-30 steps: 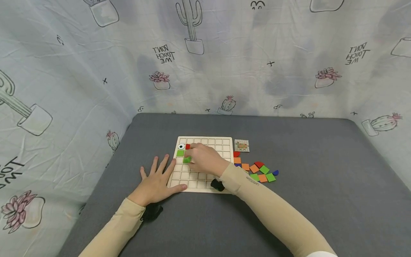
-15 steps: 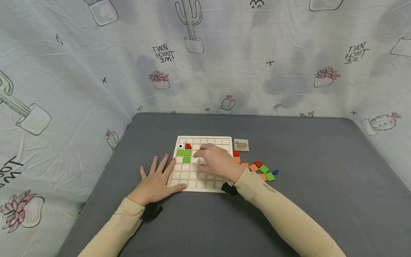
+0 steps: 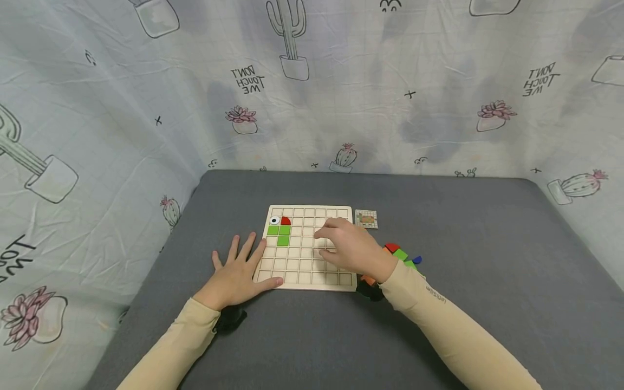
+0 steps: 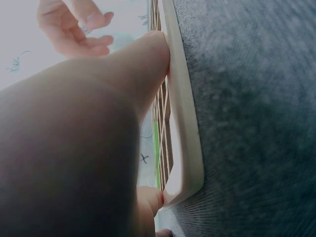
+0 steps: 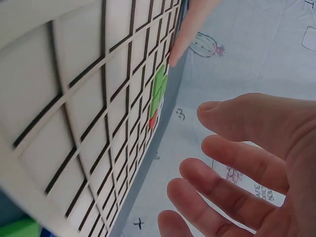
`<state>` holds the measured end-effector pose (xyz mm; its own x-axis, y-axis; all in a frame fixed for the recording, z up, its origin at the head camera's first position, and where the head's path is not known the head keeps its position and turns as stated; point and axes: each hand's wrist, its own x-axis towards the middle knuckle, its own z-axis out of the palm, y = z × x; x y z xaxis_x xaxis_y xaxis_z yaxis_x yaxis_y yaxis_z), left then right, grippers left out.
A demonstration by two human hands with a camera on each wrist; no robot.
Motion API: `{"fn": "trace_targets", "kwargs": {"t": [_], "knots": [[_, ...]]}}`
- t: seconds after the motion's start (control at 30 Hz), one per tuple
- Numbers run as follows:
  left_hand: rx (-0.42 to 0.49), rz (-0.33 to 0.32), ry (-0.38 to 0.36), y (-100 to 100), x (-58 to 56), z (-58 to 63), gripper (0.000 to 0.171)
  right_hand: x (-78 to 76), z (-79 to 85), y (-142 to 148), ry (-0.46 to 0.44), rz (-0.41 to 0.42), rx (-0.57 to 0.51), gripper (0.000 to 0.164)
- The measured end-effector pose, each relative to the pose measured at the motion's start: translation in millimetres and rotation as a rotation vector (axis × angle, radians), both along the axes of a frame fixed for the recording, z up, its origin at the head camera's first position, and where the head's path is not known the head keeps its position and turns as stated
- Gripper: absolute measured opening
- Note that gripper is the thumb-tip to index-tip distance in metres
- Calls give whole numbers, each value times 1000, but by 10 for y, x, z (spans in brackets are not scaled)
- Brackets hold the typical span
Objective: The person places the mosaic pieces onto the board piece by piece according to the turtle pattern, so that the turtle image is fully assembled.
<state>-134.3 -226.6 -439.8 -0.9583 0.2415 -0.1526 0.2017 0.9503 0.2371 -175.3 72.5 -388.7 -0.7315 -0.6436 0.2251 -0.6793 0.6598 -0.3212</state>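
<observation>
My left hand [image 3: 235, 279] lies with spread fingers at the left edge of a pale wooden grid board [image 3: 298, 265]. Its thumb touches the near rim. Over the board's right part hovers my right hand [image 3: 352, 246]; in the right wrist view its loosely bent fingers [image 5: 232, 197] and thumb hold nothing. At the board's upper left sit a white tile with a black dot [image 3: 274, 220] and a red rounded tile [image 3: 285, 221]. Below them are green square tiles, one [image 3: 273, 231] under the dotted tile and two stacked under the red one.
A small pattern card [image 3: 366, 219] lies right of the board. Loose tiles are partly hidden by my right arm: a red one [image 3: 392, 247], a green one [image 3: 401, 254], a blue one [image 3: 417, 260] and an orange one [image 3: 368, 280]. A patterned cloth [image 3: 370, 119] hangs behind the grey table [image 3: 463, 233].
My right hand has drawn back rightward from the tiles at the board's upper left, uncovering the red tile and a green one. The left hand has stayed in place.
</observation>
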Motion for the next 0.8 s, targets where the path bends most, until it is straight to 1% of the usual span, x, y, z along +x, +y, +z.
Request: {"fn": "trace_targets", "kwargs": {"t": [0.1,0.2,0.53,0.67,0.8], "knots": [[7,-1,1,-6,-4,-4,110,2,-16,95,24,-4,-9,26],[12,-5,6,-10,-8,-6,110,2,-28,210,40,-34,-13,27],[7,-10,8,-23,-12,-11,110,-39,-17,543,-11,-145,-11,31],[11,-13,14,-25,-5,-7,109,-62,-2,656,-44,-172,-16,32],[18,-12,12,-23,0,0,109,-95,-9,791,-84,-203,2,36]]}}
